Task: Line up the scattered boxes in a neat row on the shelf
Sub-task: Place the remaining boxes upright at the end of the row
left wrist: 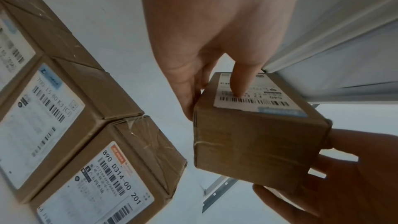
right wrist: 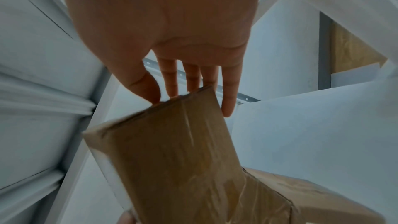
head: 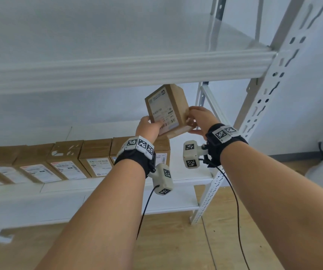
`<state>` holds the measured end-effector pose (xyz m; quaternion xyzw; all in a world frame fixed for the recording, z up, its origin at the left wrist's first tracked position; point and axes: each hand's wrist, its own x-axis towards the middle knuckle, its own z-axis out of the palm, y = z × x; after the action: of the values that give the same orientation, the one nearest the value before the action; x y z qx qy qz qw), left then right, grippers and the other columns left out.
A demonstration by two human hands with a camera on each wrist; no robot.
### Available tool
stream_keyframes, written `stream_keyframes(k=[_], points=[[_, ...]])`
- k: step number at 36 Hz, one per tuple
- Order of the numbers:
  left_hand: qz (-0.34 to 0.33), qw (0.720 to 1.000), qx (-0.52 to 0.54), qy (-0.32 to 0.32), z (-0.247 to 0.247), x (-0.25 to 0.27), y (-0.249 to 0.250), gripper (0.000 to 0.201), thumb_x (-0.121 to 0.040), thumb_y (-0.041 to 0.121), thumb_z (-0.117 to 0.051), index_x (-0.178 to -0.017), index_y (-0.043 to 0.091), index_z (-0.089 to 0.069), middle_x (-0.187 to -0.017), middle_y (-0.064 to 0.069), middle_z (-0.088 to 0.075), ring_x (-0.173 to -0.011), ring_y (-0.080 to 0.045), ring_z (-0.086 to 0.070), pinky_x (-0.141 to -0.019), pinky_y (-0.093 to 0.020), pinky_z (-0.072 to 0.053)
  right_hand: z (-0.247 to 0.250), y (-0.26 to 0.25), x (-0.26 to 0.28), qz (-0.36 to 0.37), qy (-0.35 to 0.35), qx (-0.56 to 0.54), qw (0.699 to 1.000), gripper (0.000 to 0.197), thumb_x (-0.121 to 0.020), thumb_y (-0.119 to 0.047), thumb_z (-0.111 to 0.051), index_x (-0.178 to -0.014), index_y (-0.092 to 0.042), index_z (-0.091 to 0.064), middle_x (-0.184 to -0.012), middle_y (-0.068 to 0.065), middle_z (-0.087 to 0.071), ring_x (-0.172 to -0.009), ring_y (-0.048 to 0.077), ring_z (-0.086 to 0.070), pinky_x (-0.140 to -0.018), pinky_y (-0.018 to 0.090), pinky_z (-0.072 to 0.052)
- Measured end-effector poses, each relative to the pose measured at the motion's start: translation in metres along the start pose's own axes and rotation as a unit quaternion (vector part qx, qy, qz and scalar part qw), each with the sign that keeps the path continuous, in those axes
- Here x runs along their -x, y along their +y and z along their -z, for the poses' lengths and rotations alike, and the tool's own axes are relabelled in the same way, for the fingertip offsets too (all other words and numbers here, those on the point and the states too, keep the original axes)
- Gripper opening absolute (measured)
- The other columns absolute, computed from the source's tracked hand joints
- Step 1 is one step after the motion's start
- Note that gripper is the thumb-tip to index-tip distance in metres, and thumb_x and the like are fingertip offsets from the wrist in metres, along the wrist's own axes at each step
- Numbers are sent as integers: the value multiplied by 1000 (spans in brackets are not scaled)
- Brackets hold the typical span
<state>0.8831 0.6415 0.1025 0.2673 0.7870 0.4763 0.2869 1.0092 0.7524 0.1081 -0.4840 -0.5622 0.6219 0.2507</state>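
Observation:
I hold a brown cardboard box [head: 177, 106] with a white shipping label, tilted in the air just under the upper shelf beam [head: 117, 71]. My left hand [head: 152, 125] pinches its lower left corner, with the thumb on the label and the fingers on the side. My right hand [head: 191, 121] grips its right end. In the left wrist view the box [left wrist: 258, 142] sits between my left hand [left wrist: 206, 94] and the right hand [left wrist: 344, 176] beneath it. In the right wrist view my right hand [right wrist: 174, 94] has its thumb on the edge of the box [right wrist: 172, 159] and its fingers behind it.
Several labelled brown boxes [head: 69, 162] stand side by side on the white lower shelf [head: 184, 181]; their row ends below my left wrist. To their right is bare shelf up to the perforated white upright [head: 263, 106]. The floor below is wooden.

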Motion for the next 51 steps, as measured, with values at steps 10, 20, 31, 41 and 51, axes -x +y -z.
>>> stream_keyframes(k=[10, 20, 31, 41, 51], points=[[-6, 999, -43, 0, 7, -4, 0, 68, -88, 30, -65, -146, 12, -33, -138, -8, -52, -117, -26, -58, -98, -36, -49, 4, 3, 15, 4, -99, 81, 992, 50, -75, -36, -77, -114, -14, -56, -105, 5, -65, -98, 22, -65, -91, 44, -55], [29, 996, 76, 18, 31, -5, 2, 80, -70, 68, -52, -125, 9, -56, -114, -10, -66, -98, -24, -63, -86, -36, -51, 3, 0, 29, -14, -156, 26, 987, 12, -83, -20, -55, -93, -16, -59, -88, 5, -70, -94, 27, -60, -98, 44, -47], [38, 985, 165, -37, 44, 0, -2, 49, -76, 55, -69, -107, 17, -69, -103, -4, -72, -90, -18, -67, -88, -33, -54, 6, 4, 31, -38, -135, -38, 989, 23, -71, -22, -60, -92, -14, -57, -93, 8, -64, -93, 25, -58, -92, 45, -48], [63, 978, 198, -30, 34, 0, 0, 81, -60, 73, -62, -121, 20, -58, -122, -6, -62, -111, -26, -59, -98, -46, -50, 8, 8, 27, -104, -72, -6, 992, 94, -72, -70, -65, -147, -22, -32, -137, 11, -45, -115, 35, -57, -101, 52, -39], [75, 978, 129, -146, 15, 10, 1, 60, -79, 58, -62, -127, 24, -51, -118, -8, -60, -104, -25, -59, -100, -41, -45, 24, 13, 31, -51, -47, -81, 994, 41, -76, -48, -76, -98, -21, -54, -114, 17, -62, -102, 36, -67, -91, 50, -54]])
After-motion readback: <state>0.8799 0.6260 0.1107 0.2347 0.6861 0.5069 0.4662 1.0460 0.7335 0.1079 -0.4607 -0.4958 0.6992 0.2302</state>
